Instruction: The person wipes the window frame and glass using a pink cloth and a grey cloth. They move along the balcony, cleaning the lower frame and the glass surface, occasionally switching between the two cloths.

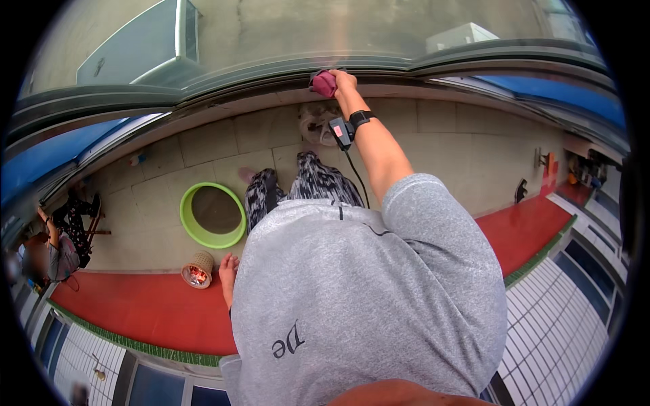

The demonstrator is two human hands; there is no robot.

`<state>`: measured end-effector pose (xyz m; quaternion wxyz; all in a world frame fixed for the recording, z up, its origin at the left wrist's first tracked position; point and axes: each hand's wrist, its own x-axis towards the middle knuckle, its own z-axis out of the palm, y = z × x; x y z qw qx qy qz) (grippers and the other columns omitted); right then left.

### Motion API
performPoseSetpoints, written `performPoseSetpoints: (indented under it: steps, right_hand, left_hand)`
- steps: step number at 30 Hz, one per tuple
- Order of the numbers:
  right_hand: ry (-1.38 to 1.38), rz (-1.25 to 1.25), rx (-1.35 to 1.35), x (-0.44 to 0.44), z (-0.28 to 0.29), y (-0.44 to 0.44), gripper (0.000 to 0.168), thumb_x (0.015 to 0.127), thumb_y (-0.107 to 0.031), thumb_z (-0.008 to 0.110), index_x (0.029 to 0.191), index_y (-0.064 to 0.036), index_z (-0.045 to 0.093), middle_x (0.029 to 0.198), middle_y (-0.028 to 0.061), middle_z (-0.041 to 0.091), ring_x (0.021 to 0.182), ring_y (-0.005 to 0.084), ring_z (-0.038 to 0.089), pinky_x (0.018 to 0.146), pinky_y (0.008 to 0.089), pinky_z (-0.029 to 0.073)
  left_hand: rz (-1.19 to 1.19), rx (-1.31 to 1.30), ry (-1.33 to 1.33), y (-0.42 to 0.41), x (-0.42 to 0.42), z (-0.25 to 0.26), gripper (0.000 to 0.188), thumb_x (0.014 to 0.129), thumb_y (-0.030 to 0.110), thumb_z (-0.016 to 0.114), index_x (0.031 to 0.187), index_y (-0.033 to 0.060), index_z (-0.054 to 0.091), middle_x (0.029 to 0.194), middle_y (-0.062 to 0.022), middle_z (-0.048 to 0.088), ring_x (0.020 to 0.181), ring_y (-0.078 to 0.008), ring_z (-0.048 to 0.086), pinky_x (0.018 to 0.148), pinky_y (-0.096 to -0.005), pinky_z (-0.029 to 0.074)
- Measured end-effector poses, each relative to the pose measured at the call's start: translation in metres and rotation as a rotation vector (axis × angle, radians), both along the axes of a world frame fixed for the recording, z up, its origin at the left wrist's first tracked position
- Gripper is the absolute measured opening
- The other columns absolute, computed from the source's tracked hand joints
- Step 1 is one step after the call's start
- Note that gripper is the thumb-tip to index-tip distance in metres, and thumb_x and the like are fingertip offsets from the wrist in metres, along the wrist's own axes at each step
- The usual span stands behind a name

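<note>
My right hand [345,83] reaches forward to the window's dark frame [284,82] and holds a bunched maroon cloth [325,84] against it. A black strap with a small device and a cable is on that wrist. Beside my body at the left, my left hand [229,269] hangs low with its fingers slightly apart and nothing seen in it. Close to it is a woven basket [202,262] with shiny red things inside. A round lime-green tub [188,223], with dark murky content, stands on the tiled floor to the left of my legs.
A clear plastic bag [317,124] lies by the wall under the window, before my feet. At the far left a person [63,254] sits with a raised arm. A red strip [137,304] with a green edge runs behind me. Glass panes [304,30] rise ahead.
</note>
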<state>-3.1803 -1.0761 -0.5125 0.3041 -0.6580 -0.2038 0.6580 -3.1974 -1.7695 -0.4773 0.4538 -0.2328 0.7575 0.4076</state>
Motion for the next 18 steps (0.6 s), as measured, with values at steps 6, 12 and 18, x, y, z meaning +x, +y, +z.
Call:
performPoseSetpoints:
  steps: [6,12,18]
  right_hand:
    - [-0.181,-0.03,0.045,0.09,-0.028,0.077,0.026,0.061,-0.002,0.07,0.079,0.012,0.057,0.088,0.0173,0.06,0.07,0.0222,0.06,0.06,0.034,0.051]
    - [-0.337,-0.099,0.097,0.131,-0.027,0.115,0.029,0.064,0.001,0.067,0.086,0.012,0.051,0.086,0.0163,0.059,0.07,0.0247,0.061,0.061,0.0355,0.052]
    - [-0.374,-0.33,0.137,0.151,0.002,0.126,0.026,0.066,-0.002,0.065,0.086,0.012,0.056,0.091,0.0162,0.06,0.074,0.0202,0.061,0.059,0.0335,0.052]
  left_hand:
    - [-0.026,0.072,-0.018,-0.007,0.014,-0.024,0.031,0.087,0.015,0.049,0.116,0.005,0.048,0.099,-0.0108,0.058,0.084,-0.0175,0.057,0.071,-0.0274,0.047]
    - [-0.053,0.049,0.026,-0.021,0.03,-0.033,0.031,0.088,0.013,0.048,0.117,0.0045,0.048,0.1,-0.0124,0.058,0.084,-0.0186,0.058,0.071,-0.028,0.049]
    - [-0.021,0.093,0.013,0.033,0.028,0.029,0.029,0.088,0.012,0.048,0.115,0.0027,0.048,0.097,-0.0116,0.059,0.084,-0.0177,0.058,0.072,-0.0278,0.048]
